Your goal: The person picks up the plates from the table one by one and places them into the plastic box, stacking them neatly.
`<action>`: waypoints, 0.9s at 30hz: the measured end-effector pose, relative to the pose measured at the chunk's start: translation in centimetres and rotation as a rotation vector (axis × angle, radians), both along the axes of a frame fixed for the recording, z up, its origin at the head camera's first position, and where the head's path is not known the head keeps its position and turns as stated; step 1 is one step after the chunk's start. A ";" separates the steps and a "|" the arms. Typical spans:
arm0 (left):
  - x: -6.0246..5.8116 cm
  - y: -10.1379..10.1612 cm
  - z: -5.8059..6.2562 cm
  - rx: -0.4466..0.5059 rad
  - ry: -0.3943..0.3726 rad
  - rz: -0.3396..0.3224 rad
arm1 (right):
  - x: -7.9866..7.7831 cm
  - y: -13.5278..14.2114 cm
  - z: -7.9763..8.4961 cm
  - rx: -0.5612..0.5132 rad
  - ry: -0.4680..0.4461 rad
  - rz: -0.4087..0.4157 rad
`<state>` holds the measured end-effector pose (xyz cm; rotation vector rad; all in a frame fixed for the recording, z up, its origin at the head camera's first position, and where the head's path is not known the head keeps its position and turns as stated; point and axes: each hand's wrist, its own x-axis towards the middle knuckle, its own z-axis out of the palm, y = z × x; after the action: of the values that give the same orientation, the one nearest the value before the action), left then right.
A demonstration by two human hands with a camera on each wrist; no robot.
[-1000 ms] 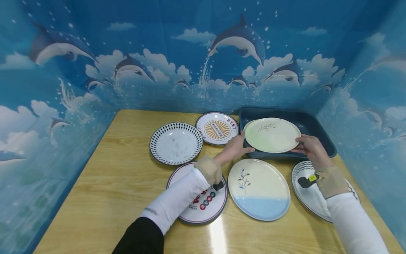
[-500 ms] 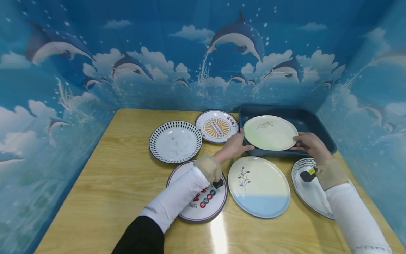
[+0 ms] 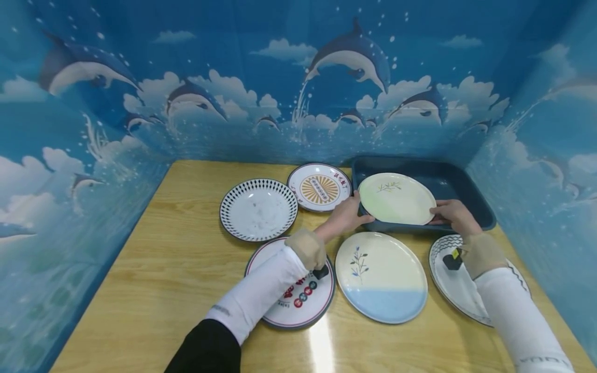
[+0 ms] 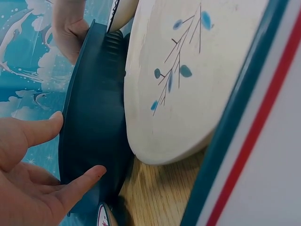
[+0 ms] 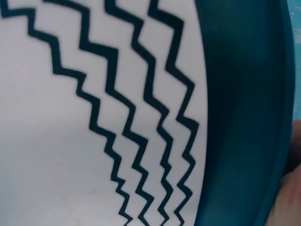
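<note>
A cream-and-green plate (image 3: 397, 199) with a leaf sprig lies over the left part of the dark blue tub (image 3: 459, 189). Its right edge is pinched by my right hand (image 3: 454, 213), thumb on top. My left hand (image 3: 346, 213) is at the tub's front left corner, fingertips right by the plate's left edge. In the left wrist view that hand (image 4: 35, 174) has thumb and finger spread along the tub's wall (image 4: 96, 103), the finger straight; the cream-and-green plate is hidden there. The right wrist view is mostly filled by a zigzag-rimmed plate (image 5: 61, 141), with part of my right hand (image 5: 289, 188) at the edge.
In front of the tub lies a cream-and-blue plate (image 3: 382, 269). The zigzag-rimmed plate (image 3: 454, 280) is under my right forearm, a red-lettered plate (image 3: 298, 311) under my left. Further left are a black-patterned plate (image 3: 258, 210) and a sunburst plate (image 3: 319, 187). Printed cloth walls (image 3: 233, 134) enclose the table.
My right hand and the cream-and-green plate's right edge have shifted slightly left. A second rim that peeked out beneath its left side is now covered. My left hand stays in place.
</note>
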<state>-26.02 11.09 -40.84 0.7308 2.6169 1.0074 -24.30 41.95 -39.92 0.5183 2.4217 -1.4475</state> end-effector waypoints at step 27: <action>-0.1 -0.1 0.0 -0.020 0.004 0.011 | -0.5 0.3 0.0 0.312 -0.032 0.210</action>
<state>-26.09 11.02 -40.79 0.7157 2.6329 0.9827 -24.82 42.27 -39.90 0.3333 2.5995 -0.9774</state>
